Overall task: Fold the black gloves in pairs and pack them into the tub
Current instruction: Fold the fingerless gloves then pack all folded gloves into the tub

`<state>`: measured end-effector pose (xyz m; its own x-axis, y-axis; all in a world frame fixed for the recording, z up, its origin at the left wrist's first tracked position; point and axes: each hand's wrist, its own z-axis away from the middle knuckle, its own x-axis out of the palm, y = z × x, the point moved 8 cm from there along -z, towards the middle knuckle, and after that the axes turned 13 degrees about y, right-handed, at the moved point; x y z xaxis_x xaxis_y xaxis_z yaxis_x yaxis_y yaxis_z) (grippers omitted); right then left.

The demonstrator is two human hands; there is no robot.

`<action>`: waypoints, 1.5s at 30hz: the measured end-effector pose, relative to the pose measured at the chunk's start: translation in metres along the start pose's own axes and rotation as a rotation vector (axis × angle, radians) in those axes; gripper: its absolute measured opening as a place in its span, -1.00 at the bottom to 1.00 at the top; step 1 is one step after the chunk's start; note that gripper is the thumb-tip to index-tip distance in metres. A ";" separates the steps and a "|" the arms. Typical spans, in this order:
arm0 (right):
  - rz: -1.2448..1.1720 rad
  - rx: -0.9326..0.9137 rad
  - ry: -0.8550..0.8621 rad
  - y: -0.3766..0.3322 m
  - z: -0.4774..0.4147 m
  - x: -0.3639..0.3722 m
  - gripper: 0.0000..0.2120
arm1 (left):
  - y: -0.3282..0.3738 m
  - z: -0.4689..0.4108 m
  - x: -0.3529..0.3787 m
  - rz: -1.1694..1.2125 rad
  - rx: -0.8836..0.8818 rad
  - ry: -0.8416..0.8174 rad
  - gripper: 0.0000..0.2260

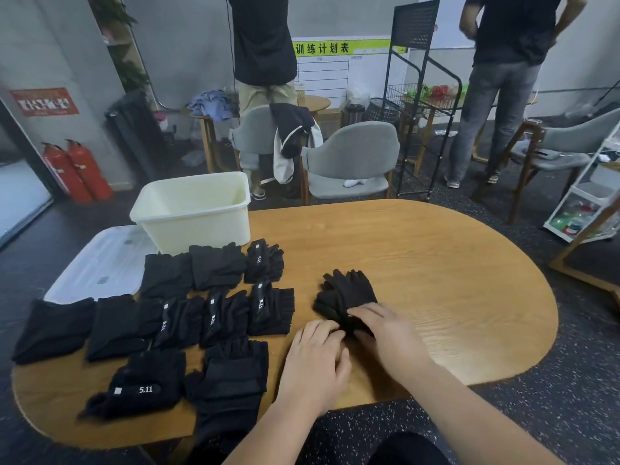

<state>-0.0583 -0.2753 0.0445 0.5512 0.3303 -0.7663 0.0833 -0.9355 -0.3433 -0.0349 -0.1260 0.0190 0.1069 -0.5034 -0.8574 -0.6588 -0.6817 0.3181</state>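
The left hand and right hand grip a glove pair; folded pairs lie before the tub.

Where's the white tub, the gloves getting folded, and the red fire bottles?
white tub (201, 226), head view, on its front wall.
glove pair (349, 290), head view, on the middle of the top glove.
fire extinguishers (88, 172), head view, on the right-hand red cylinder's body.

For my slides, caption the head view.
Left hand and right hand grip a glove pair beside folded gloves and the tub.
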 end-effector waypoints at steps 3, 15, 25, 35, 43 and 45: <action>-0.009 0.062 0.055 0.010 0.000 -0.003 -0.63 | 0.000 -0.002 -0.002 0.007 0.008 0.023 -0.57; 0.125 -0.065 0.226 -0.015 -0.005 -0.023 -0.76 | -0.002 -0.003 -0.003 0.033 0.009 0.073 -0.61; 0.266 -0.226 0.171 -0.025 0.008 -0.008 -0.62 | -0.008 -0.002 -0.007 0.089 -0.089 0.077 -0.53; 0.029 -0.017 0.062 -0.012 -0.023 -0.010 -0.65 | -0.003 -0.003 -0.003 0.040 0.001 0.052 -0.56; 0.318 0.195 -0.521 0.016 -0.040 0.044 -0.47 | 0.001 -0.005 -0.002 -0.013 0.021 0.017 -0.55; 0.374 0.163 -0.405 0.007 -0.052 0.037 -0.48 | 0.001 -0.005 -0.003 -0.013 0.021 0.011 -0.55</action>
<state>0.0057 -0.2764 0.0423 0.1534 0.0322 -0.9876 -0.2034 -0.9770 -0.0634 -0.0322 -0.1284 0.0243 0.1239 -0.5002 -0.8570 -0.6730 -0.6770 0.2978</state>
